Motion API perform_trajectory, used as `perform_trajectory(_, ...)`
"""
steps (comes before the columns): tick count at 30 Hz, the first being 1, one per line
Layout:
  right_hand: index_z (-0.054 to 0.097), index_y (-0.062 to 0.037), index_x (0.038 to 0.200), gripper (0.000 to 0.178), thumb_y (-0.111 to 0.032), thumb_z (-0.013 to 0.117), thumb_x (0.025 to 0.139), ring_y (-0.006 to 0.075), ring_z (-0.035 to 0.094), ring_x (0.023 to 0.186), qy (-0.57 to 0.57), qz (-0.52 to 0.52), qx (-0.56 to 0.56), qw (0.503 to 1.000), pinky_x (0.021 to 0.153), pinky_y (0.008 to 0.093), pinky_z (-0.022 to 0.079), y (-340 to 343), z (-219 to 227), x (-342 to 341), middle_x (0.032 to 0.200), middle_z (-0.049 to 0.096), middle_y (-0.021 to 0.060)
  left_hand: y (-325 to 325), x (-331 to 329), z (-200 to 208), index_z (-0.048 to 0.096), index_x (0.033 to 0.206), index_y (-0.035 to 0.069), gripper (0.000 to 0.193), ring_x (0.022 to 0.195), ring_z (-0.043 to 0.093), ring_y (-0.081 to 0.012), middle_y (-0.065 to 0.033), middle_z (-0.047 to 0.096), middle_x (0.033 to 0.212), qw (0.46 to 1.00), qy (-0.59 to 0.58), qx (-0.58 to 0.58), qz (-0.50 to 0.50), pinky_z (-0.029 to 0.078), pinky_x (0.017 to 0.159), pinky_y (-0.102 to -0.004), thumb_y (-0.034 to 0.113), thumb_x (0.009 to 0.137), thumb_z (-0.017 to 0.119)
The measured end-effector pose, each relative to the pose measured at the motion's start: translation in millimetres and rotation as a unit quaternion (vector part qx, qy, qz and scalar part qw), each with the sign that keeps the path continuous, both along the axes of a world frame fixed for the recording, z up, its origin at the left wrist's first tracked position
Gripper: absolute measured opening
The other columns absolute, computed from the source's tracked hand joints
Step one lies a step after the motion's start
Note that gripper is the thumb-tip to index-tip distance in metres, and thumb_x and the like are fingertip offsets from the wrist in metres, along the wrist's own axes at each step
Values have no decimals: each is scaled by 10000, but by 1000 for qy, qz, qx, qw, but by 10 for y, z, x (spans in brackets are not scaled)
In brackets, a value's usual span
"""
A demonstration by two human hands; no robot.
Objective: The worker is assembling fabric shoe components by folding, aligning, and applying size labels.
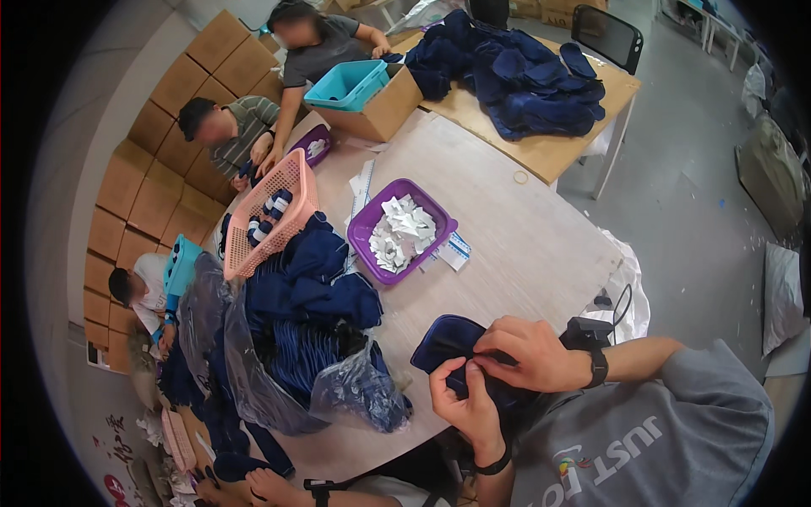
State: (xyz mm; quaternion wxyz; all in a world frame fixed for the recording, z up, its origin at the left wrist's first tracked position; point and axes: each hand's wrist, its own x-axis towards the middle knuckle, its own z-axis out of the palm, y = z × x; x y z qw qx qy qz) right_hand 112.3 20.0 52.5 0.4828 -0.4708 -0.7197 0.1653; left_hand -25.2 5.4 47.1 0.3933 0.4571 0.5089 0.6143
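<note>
Both my hands work close together at the table's near right edge, over a navy fabric piece (pixel 443 335) with a rounded, raised rim and a darker inside. My left hand (pixel 466 407) has its thumb and forefinger pinched at the fabric's near side. From the right, my right hand (pixel 534 355) reaches over the piece, its fingertips bent in and meeting the left ones. Whether something small sits between the fingertips cannot be made out. Part of the fabric is hidden under the right hand and against my grey shirt.
Left of my hands lies a plastic bag of stacked navy pieces (pixel 296 346). Beyond stand a purple basket (pixel 361 235) of white paper slips, a pink basket (pixel 291 173) with banded navy rolls, and a blue bin (pixel 351 84). Co-workers sit along the left; another person's hand (pixel 274 488) is at lower left.
</note>
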Motion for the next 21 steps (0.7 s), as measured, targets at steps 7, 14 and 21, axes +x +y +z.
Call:
perform_trajectory(7, 708, -119, 1042, 233, -144, 800, 830, 198, 654, 833, -86, 7, 75, 993, 519, 332, 488, -97, -41, 18, 958, 639, 6, 30, -10, -43, 664, 999, -27, 127, 905, 610, -153, -91, 675, 1009, 997, -61, -34, 32, 494, 811, -290, -16, 915, 759)
perform_trajectory(14, 690, -105, 1104, 329, -266, 823, 850, 270, 655, 861, 6, -46, 33, 998, 604, 367, 507, 171, 254, 126, 985, 638, 50, 0, -70, -175, 676, 946, -12, 194, 879, 622, -139, -63, 698, 944, 998, -40, -25, -35, 493, 824, -283, -6, 852, 846)
perform_trajectory(21, 738, -27, 981, 215, -234, 775, 936, 317, 679, 766, 106, 172, -110, 973, 679, 386, 529, 588, 435, 228, 866, 712, 121, -131, -62, -123, 765, 933, -60, 114, 853, 737, -177, -134, 790, 906, 989, 35, -23, -141, 574, 816, -299, -46, 840, 829)
